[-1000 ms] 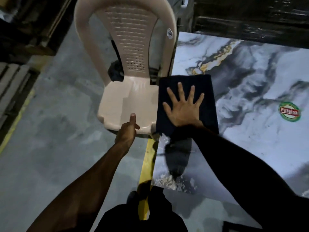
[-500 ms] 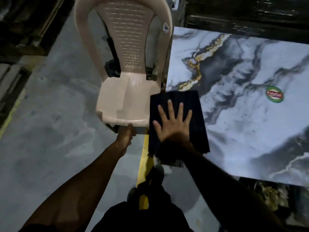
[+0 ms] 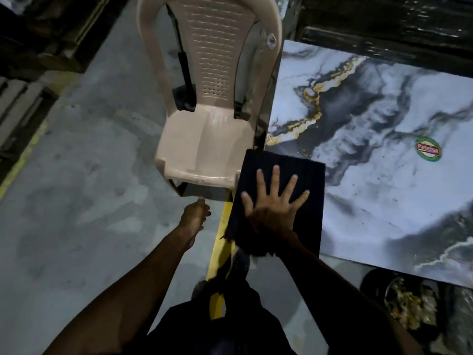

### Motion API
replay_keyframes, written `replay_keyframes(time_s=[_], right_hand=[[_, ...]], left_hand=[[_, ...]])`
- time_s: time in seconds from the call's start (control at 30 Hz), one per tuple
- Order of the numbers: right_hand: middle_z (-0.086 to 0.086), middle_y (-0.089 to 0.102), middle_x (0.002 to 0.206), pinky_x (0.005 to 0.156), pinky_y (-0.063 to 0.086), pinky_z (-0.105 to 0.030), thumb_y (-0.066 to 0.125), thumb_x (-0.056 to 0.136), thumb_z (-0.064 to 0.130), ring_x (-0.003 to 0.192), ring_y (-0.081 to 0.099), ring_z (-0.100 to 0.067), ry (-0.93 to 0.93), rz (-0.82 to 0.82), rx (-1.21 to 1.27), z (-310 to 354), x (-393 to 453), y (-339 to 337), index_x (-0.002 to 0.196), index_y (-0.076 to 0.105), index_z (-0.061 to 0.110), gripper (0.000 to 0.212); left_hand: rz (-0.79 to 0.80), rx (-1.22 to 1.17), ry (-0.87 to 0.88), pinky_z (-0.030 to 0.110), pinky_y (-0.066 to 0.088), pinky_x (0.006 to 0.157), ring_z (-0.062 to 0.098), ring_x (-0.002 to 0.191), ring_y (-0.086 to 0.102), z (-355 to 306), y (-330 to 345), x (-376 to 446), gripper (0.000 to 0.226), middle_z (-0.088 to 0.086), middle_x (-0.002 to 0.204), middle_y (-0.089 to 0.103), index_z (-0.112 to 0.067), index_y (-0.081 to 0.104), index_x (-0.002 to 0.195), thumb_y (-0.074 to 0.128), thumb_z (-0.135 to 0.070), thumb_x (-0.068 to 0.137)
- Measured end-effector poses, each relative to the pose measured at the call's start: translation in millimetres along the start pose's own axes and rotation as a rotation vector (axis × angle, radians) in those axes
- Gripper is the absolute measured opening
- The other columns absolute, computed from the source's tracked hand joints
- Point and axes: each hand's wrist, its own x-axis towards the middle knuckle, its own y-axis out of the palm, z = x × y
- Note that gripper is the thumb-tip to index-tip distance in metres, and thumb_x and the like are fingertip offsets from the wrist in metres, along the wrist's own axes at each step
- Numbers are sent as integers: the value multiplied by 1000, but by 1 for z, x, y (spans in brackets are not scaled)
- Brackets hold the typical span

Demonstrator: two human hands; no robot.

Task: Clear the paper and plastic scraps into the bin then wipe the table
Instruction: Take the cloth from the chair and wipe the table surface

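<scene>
Looks like we're well into the wiping half of this. The table (image 3: 371,175) has no paper or plastic scraps on it that I can spot, just a few tiny dark specks out past the fingertips, toward the round sticker (image 3: 428,149). So my guess is the clearing part is done and what's left is finishing the wipe over the rest of the top.

The right hand (image 3: 272,201) is flat on the cloth (image 3: 279,175), fingers (image 3: 275,175) spread wide and straight, pressing down and not gripping anything. The cloth sits under the palm at the near left corner of the table, and its ragged edge hangs off the table edge back behind the wrist. The left hand (image 3: 195,213) hangs off to the side of the cloth, just under the front lip of the chair (image 3: 204,139). Its fingers look loosely curled with the thumb poking forward, holding nothing as far as I can tell.

Materials: the cloth is dark, looks ribbed, folded into a rough rectangle. The table is glossy, marble-print, white and grey swirls with gold veins, so it should slide easily. The chair is moulded beige plastic with a perforated back. There's a dark round bin (image 3: 409,303) with crumpled stuff inside, below the near table edge, off to the right of the right forearm.
</scene>
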Motion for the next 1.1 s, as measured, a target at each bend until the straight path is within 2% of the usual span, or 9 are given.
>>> replay_keyframes(time_s=[0.1, 0.2, 0.5, 0.6, 0.73, 0.83, 0.93, 1.03, 1.1], right_hand=[[-3, -7, 164, 105, -5, -76, 16, 90, 67, 145, -8, -48, 21, 43, -5, -3, 61, -9, 153, 2, 37, 71], [-4, -3, 164, 105, -4, -77, 24, 89, 64, 145, -7, -49, 25, -12, 47, -10, 128, -21, 154, 8, 35, 73], [-4, -12, 163, 107, -7, -74, 24, 89, 65, 145, -12, -47, 31, 77, 6, -22, 262, -50, 154, -2, 35, 76], [-5, -10, 164, 109, -4, -72, 21, 90, 65, 146, -10, -45, 8, 71, -10, -22, 239, -51, 155, -1, 33, 75], [-7, 1, 164, 110, -1, -71, 23, 91, 63, 147, -1, -45, -44, 23, 23, -17, 147, -30, 155, 11, 31, 73], [-9, 18, 162, 111, 6, -70, 28, 92, 61, 146, 14, -45, -62, -18, 33, -16, 55, -13, 152, 27, 31, 67], [-10, 32, 157, 111, 16, -69, 32, 94, 61, 141, 29, -46, -89, -32, -1, -43, -9, 1, 148, 37, 31, 62], [-6, 28, 159, 110, 16, -68, 26, 91, 66, 143, 27, -43, 99, 26, 9, -100, -36, 2, 149, 33, 35, 66], [-1, 13, 163, 113, 9, -68, 16, 86, 70, 148, 13, -39, 296, 76, 37, -140, -39, -4, 152, 22, 40, 72]], left_hand=[[-26, -37, -14, 29, 39, 70, 22, 92, 51, -3, 3, 7, 35, 9, 103, 61, -11, 62, 101, 40, -38, 103], [-54, -72, -25, 29, 38, 69, 21, 88, 51, -5, 7, 19, 20, 10, 102, 61, -17, 60, 92, 46, -28, 101], [-83, -68, -43, 35, 40, 84, 26, 95, 52, -3, 8, 33, 26, 10, 101, 61, -9, 59, 104, 45, -30, 102], [-71, -64, -29, 37, 42, 86, 26, 95, 52, -7, 5, 23, 24, 11, 104, 61, -9, 59, 105, 44, -28, 103], [-37, -66, 14, 29, 41, 69, 23, 88, 50, -18, 6, 9, 14, 11, 102, 59, -16, 59, 99, 47, -22, 100], [13, -26, 48, 33, 43, 79, 25, 96, 53, -27, 12, -3, 24, 10, 105, 61, -10, 59, 111, 43, -25, 102], [75, 38, 115, 39, 44, 89, 25, 99, 54, -34, 22, -19, 23, 10, 108, 62, -13, 59, 105, 40, -28, 103], [149, 113, 223, 42, 45, 93, 24, 98, 55, -39, 35, -35, 17, 4, 101, 63, -26, 59, 87, 46, -35, 93], [192, 103, 264, 39, 44, 88, 19, 90, 55, -42, 42, -43, 14, -6, 87, 63, -28, 59, 79, 49, -35, 86]])
